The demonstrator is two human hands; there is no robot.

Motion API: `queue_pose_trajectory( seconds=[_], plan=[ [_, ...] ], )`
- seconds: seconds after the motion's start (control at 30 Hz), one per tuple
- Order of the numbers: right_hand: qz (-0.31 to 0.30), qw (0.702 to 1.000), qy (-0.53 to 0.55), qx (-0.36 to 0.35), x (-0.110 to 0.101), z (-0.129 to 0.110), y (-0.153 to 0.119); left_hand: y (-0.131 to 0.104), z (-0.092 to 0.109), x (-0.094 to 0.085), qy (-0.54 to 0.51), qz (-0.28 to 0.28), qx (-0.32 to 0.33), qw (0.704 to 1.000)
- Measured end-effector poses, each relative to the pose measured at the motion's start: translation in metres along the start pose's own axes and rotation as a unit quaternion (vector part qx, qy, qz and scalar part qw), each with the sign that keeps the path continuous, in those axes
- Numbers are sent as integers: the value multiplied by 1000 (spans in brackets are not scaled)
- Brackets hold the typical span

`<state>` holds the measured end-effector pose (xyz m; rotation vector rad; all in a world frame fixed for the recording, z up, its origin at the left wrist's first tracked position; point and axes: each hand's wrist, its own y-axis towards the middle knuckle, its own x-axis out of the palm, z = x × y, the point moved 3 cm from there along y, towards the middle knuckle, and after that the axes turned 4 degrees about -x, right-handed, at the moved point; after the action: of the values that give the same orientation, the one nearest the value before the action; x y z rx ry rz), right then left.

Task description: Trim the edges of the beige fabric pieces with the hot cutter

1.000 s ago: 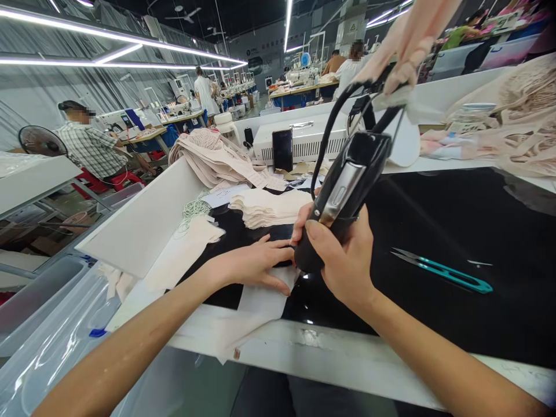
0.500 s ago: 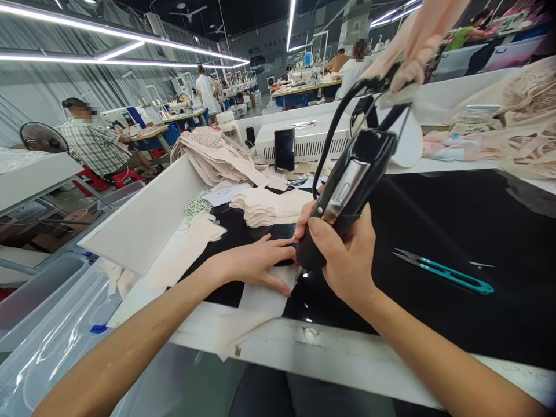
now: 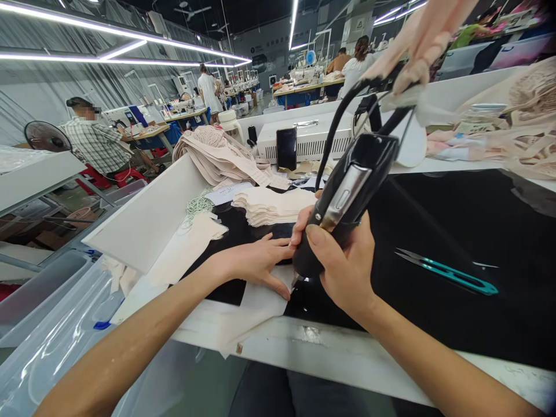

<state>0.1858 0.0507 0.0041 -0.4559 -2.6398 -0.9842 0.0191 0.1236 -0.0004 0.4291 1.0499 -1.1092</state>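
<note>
Firmly, the right hand grips a glossy black, silver-paneled corded tool; the left hand presses pale fabric flat.

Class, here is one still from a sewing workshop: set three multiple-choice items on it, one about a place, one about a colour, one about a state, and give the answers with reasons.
1. Where do the thread snips lie?
A. on the black tabletop, to the right of the hands
B. on the stack of cut pieces
C. in the left hand

2. What colour are the snips' handles?
A. red
B. teal
C. yellow

3. How is the black handheld tool held?
A. lying loose on the table
B. hanging free by its cable
C. gripped in the right hand, tip down by the pale fabric piece under the left hand

Answers:
1 A, they rest alone on the dark surface.
2 B, the handles show blue-green.
3 C, the fingers wrap its lower end.
</note>
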Motion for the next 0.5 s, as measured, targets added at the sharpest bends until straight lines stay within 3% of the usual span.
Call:
queue_pose_trajectory(
  seconds=[0.3,0.43,0.5],
  plan=[
    [-16,1000,9,0,1,0,0,-1,3,0,10,8,5,1000],
    [-9,1000,11,-5,-3,-8,6,-23,9,7,46,117,33,992],
    [-10,1000,13,-11,-6,-12,11,-39,14,17,77,189,0,979]
  ],
)
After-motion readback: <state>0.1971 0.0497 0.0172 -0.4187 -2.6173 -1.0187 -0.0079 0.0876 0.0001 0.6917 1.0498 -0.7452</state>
